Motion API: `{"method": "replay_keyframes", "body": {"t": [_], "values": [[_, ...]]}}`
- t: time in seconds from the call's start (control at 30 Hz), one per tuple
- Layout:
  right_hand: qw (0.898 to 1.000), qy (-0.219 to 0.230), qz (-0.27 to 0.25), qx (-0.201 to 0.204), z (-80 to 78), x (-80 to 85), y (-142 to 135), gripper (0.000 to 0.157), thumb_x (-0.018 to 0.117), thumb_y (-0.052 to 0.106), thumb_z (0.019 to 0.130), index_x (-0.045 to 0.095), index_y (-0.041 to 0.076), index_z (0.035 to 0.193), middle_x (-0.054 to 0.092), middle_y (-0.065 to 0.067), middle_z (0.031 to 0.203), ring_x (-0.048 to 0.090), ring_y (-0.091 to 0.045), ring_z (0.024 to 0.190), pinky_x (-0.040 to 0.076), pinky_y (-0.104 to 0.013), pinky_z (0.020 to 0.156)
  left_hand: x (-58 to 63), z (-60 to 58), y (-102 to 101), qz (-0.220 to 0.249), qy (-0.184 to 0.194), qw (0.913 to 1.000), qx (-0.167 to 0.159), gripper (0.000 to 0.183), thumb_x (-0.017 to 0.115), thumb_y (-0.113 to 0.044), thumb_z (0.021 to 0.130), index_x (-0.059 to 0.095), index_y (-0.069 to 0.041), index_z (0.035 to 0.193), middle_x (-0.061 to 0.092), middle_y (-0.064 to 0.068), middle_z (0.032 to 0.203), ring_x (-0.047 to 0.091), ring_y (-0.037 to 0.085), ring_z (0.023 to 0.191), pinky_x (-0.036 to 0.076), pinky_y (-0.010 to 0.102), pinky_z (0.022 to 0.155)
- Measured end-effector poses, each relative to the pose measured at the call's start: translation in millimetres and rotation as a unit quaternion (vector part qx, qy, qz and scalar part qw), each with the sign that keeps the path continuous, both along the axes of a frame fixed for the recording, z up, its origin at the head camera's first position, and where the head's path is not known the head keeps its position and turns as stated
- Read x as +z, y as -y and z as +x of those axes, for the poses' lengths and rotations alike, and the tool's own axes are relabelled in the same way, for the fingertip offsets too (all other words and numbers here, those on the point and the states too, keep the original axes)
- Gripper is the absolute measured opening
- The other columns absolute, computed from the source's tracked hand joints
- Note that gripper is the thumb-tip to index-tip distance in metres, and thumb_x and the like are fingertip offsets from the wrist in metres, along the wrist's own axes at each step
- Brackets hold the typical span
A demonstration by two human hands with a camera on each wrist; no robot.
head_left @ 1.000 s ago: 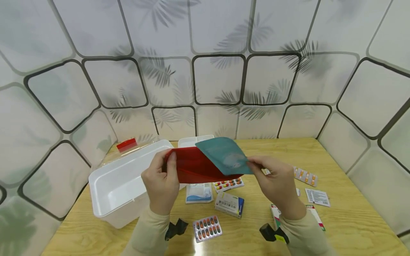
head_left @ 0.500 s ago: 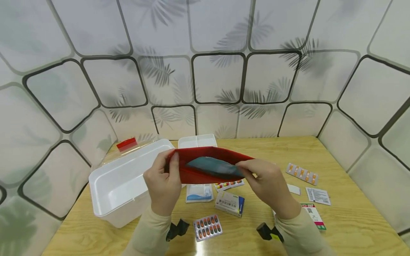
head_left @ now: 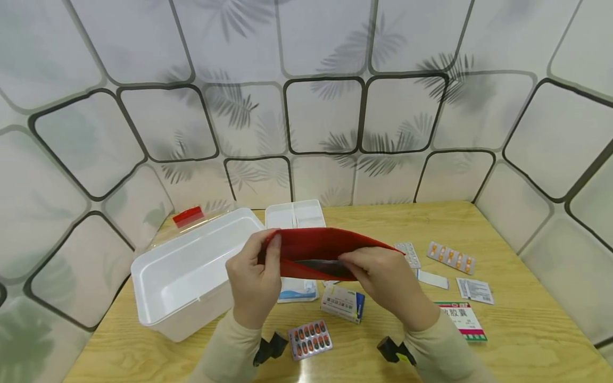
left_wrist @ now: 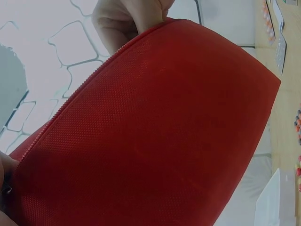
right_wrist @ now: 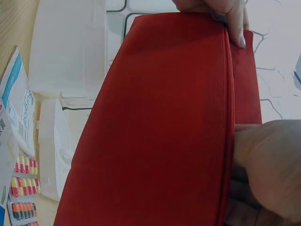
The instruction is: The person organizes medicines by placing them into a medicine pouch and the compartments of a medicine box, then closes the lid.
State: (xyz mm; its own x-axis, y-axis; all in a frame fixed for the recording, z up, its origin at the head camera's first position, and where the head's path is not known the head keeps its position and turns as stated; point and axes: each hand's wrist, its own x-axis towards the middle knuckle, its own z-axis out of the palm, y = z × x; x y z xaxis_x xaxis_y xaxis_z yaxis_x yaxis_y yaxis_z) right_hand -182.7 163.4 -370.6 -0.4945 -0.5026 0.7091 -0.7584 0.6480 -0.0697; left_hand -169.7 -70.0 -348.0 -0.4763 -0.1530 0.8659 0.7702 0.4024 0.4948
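Observation:
A red zip pouch [head_left: 316, 239] is held up over the table with its mouth gaping. My left hand [head_left: 254, 279] grips its left end, thumb on the near side by the zip. My right hand [head_left: 390, 282] reaches into the mouth, fingers keeping a pinching shape at the edge of a packet [head_left: 318, 266]. Only a dull grey sliver of that packet shows; the rest is hidden inside. In the right wrist view the zip edge [right_wrist: 230, 108] runs past the right hand, whose fingertips are covered by the pouch.
A white bin [head_left: 153, 314] stands at left, a clear bag with red strip [head_left: 188, 217] behind it. Beyond the pouch is a compartment tray [head_left: 308, 213]. Medicine boxes [head_left: 342, 303], capsule blister packs [head_left: 310, 339], a tablet blister [head_left: 451, 257] and sachets [head_left: 475, 290] lie about the table.
My right hand has lowered the teal packet from above the pouch down into its mouth. Both hands and the pouch have shifted slightly lower, the left hand also rightward.

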Motion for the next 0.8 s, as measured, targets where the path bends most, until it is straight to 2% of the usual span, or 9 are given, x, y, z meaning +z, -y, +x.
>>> {"method": "replay_keyframes", "body": {"t": [0.27,0.37,0.5,0.63,0.73,0.8], "values": [[0.999,-0.009,-0.006,-0.05,1.4,1.2,3,0.015,0.079,0.008,0.077,0.073,0.014,0.09,0.072,0.001,0.086,0.068,-0.014,0.076,0.056,-0.034,0.062,-0.2,0.6,-2,-0.008,-0.005,0.9999,-0.007,0.013,0.064,0.006,0.087,0.069,0.0,0.097,0.072,0.008,0.086,0.067,0.015,0.066,0.054,0.022,0.056],[0.998,-0.011,-0.02,-0.055,1.7,2.2,4,0.014,0.078,0.005,0.076,0.072,0.012,0.087,0.071,0.0,0.087,0.067,-0.014,0.08,0.057,-0.035,0.067,-0.3,0.5,-1,-0.007,-0.005,1.0,-0.002,0.012,0.064,0.006,0.087,0.069,0.0,0.096,0.072,0.008,0.086,0.067,0.015,0.066,0.054,0.022,0.056],[0.999,-0.006,-0.032,-0.033,1.7,3.1,5,0.011,0.076,0.002,0.078,0.072,0.01,0.083,0.07,0.0,0.087,0.065,-0.016,0.084,0.056,-0.035,0.073,-1.1,-0.8,0,-0.003,-0.005,1.0,0.001,0.01,0.064,0.006,0.087,0.069,0.001,0.095,0.072,0.009,0.085,0.068,0.015,0.066,0.055,0.022,0.056],[0.999,-0.002,-0.046,0.001,1.5,3.5,4,0.01,0.073,0.001,0.08,0.072,0.01,0.083,0.069,0.0,0.087,0.064,-0.016,0.084,0.056,-0.033,0.073,-1.7,-3.8,4,0.001,-0.001,0.9998,0.019,0.009,0.064,0.004,0.088,0.069,0.001,0.094,0.071,0.008,0.082,0.066,0.014,0.062,0.054,0.021,0.055],[0.996,-0.022,-0.078,0.034,1.4,4.8,3,0.004,0.07,0.007,0.086,0.072,0.009,0.085,0.069,0.0,0.088,0.064,-0.016,0.084,0.055,-0.033,0.071,-1.9,-6.7,8,0.016,0.009,0.9993,0.033,0.008,0.065,0.003,0.088,0.07,0.0,0.094,0.071,0.007,0.08,0.064,0.013,0.06,0.053,0.019,0.055],[0.992,-0.05,-0.108,0.053,2.1,7.2,3,0.011,0.065,0.013,0.092,0.072,0.008,0.085,0.069,-0.001,0.088,0.064,-0.016,0.082,0.055,-0.031,0.069,-2.0,-8.8,10,0.035,0.025,0.9984,0.036,0.007,0.064,0.0,0.089,0.07,0.0,0.094,0.071,0.007,0.081,0.064,0.014,0.061,0.053,0.019,0.057]]}}
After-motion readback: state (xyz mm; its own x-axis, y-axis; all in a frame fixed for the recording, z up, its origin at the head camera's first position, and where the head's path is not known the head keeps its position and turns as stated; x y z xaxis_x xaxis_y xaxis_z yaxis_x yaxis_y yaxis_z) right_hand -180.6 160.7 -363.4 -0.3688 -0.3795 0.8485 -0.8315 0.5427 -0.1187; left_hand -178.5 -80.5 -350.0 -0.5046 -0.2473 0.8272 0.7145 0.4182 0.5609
